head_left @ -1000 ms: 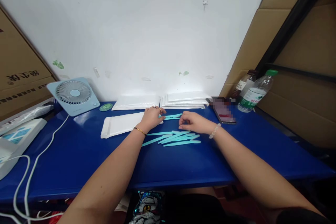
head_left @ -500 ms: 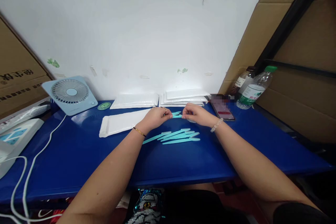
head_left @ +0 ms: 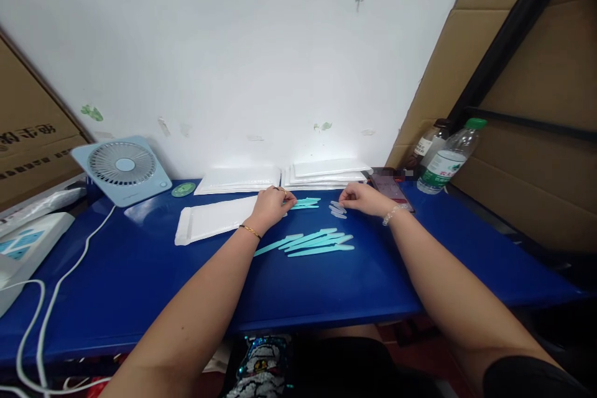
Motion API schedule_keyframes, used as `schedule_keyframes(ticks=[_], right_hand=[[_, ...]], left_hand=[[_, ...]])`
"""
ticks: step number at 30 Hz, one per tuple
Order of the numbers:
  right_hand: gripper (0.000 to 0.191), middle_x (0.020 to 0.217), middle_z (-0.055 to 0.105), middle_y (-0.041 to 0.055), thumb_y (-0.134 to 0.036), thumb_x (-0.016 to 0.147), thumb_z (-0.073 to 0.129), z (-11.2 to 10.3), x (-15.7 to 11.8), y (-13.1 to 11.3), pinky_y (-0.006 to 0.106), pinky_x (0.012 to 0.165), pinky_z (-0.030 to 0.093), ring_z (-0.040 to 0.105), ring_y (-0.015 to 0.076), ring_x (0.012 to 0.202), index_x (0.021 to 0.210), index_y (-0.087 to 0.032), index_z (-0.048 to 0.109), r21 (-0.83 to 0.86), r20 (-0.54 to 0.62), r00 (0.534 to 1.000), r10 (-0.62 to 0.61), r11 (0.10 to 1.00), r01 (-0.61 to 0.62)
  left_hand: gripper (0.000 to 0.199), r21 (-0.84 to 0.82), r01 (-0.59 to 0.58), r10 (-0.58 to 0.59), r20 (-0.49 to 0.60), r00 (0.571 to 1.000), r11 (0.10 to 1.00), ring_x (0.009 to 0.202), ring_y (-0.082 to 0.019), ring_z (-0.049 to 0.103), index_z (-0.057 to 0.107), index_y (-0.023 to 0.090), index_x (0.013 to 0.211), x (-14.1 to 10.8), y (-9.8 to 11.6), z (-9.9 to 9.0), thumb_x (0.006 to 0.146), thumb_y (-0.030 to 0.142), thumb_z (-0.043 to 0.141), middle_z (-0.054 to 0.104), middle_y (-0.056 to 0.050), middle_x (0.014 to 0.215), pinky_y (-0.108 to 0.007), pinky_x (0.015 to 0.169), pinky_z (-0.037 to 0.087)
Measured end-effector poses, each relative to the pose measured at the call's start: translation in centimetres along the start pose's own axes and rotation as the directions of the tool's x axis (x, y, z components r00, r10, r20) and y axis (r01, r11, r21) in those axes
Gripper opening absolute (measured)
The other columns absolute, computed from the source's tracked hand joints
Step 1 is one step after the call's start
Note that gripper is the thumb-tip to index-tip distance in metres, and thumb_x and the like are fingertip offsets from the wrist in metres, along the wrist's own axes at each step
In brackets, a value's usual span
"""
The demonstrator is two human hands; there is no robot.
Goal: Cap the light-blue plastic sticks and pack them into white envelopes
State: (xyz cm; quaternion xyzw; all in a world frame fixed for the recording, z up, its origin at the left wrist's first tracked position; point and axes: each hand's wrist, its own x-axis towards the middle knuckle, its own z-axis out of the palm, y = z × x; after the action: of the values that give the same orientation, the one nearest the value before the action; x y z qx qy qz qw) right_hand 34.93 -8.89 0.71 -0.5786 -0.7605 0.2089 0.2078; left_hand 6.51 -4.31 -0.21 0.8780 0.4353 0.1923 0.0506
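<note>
My left hand point(head_left: 274, 204) is closed in a pinch on the end of a turquoise eyebrow razor, over a small group of similar razors point(head_left: 308, 203). My right hand point(head_left: 366, 199) has its thumb and forefinger pinched at a clear blade cover, just above a little pile of clear covers point(head_left: 338, 214). Nearer to me, several turquoise razors point(head_left: 321, 241) lie fanned out on the blue table point(head_left: 317, 292). Beside my left hand lies a white padded envelope point(head_left: 214, 221), partly hidden behind that hand.
Stacks of white padded envelopes point(head_left: 237, 180) lie along the wall. A light blue fan point(head_left: 125, 168) and a green disc point(head_left: 183, 189) are at the left, with white cables point(head_left: 69, 267). At the right are a phone point(head_left: 392, 189), a clear bottle point(head_left: 450, 158) and a dark-capped bottle point(head_left: 431, 140).
My hands have moved apart from the razor they both held. The left went slightly left with the razor; the right moved right to the clear covers, which now show.
</note>
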Motion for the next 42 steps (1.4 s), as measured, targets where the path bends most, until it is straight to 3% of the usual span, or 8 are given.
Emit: schedule_keyframes(ticks=[7,13,18,23,27,31,35,42], right_hand=[[0.016,0.086,0.058,0.0031,-0.033,0.083,0.059,3.8,-0.7,-6.5,0.024,0.065,0.041,0.053,0.0132,0.072,0.084,-0.019,0.067,0.047,-0.013,0.945,-0.327,0.944,0.328],[0.012,0.087,0.056,0.0041,-0.030,0.080,0.065,7.3,-0.7,-10.3,0.026,0.066,0.040,0.052,0.0156,0.076,0.083,-0.018,0.063,-0.023,0.132,0.916,-0.379,0.923,0.385],[0.010,0.085,0.056,0.0030,-0.027,0.081,0.062,6.7,-0.4,-9.1,0.025,0.065,0.039,0.051,0.0141,0.073,0.078,-0.018,0.059,-0.011,0.127,0.935,-0.332,0.942,0.336],[0.014,0.077,0.059,0.0011,-0.032,0.084,0.057,4.3,-0.2,-6.8,0.024,0.062,0.038,0.052,0.0124,0.067,0.082,-0.018,0.059,0.029,-0.045,0.981,-0.190,0.981,0.191],[0.019,0.070,0.059,0.0006,-0.035,0.082,0.056,2.5,0.0,-4.7,0.023,0.056,0.037,0.051,0.0122,0.061,0.080,-0.017,0.058,0.068,-0.071,0.993,-0.098,0.992,0.103],[0.023,0.067,0.059,0.0015,-0.039,0.080,0.057,1.6,0.1,-3.4,0.023,0.052,0.037,0.050,0.0122,0.058,0.077,-0.017,0.058,0.097,-0.093,0.995,-0.030,0.995,0.039],[0.024,0.065,0.058,0.0013,-0.041,0.080,0.057,1.7,0.1,-3.4,0.023,0.052,0.037,0.049,0.0119,0.057,0.078,-0.017,0.058,0.145,-0.075,0.996,-0.045,0.988,0.055],[0.026,0.064,0.060,0.0009,-0.042,0.078,0.058,1.3,0.3,-1.6,0.023,0.052,0.036,0.050,0.0118,0.057,0.074,-0.016,0.060,0.072,-0.102,0.995,-0.024,0.997,0.031]], left_hand=[[0.031,-0.045,0.031,-0.032,-0.037,0.999,0.998,0.089,-0.020,0.058,0.064,0.025,0.108,-0.1,0.3,-0.5,0.082,0.039,0.053,0.065,-0.002,0.094,-0.031,0.078,0.042],[0.030,-0.105,0.002,-0.003,-0.011,1.000,0.994,0.083,-0.019,0.059,0.066,0.023,0.099,-0.4,0.3,-1.5,0.082,0.042,0.052,0.065,-0.003,0.088,-0.029,0.072,0.043],[0.039,-0.274,-0.015,0.036,0.074,0.997,0.962,0.072,-0.016,0.057,0.066,0.020,0.096,-1.0,0.2,-2.5,0.085,0.051,0.044,0.066,-0.003,0.083,-0.026,0.064,0.042],[0.039,-0.336,-0.079,0.150,0.192,0.970,0.939,0.064,-0.014,0.056,0.067,0.020,0.091,-1.2,0.5,-2.9,0.086,0.050,0.044,0.066,0.000,0.074,-0.024,0.059,0.040],[0.032,-0.191,-0.067,0.086,0.095,0.992,0.979,0.069,-0.015,0.057,0.067,0.019,0.081,-0.5,0.2,-2.4,0.086,0.040,0.044,0.067,-0.003,0.078,-0.026,0.062,0.040],[0.031,-0.151,-0.071,0.068,-0.026,0.997,0.986,0.082,-0.018,0.059,0.066,0.020,0.095,0.0,0.0,-1.8,0.086,0.042,0.046,0.067,-0.004,0.092,-0.028,0.070,0.043],[0.026,-0.074,-0.154,0.155,0.012,0.988,0.985,0.088,-0.020,0.058,0.067,0.023,0.091,0.1,0.4,-1.3,0.086,0.040,0.049,0.067,-0.003,0.095,-0.030,0.078,0.041],[0.026,-0.003,-0.022,0.022,0.011,1.000,1.000,0.090,-0.021,0.056,0.069,0.023,0.084,0.1,-0.5,-1.2,0.085,0.039,0.048,0.067,-0.003,0.092,-0.032,0.079,0.040]])
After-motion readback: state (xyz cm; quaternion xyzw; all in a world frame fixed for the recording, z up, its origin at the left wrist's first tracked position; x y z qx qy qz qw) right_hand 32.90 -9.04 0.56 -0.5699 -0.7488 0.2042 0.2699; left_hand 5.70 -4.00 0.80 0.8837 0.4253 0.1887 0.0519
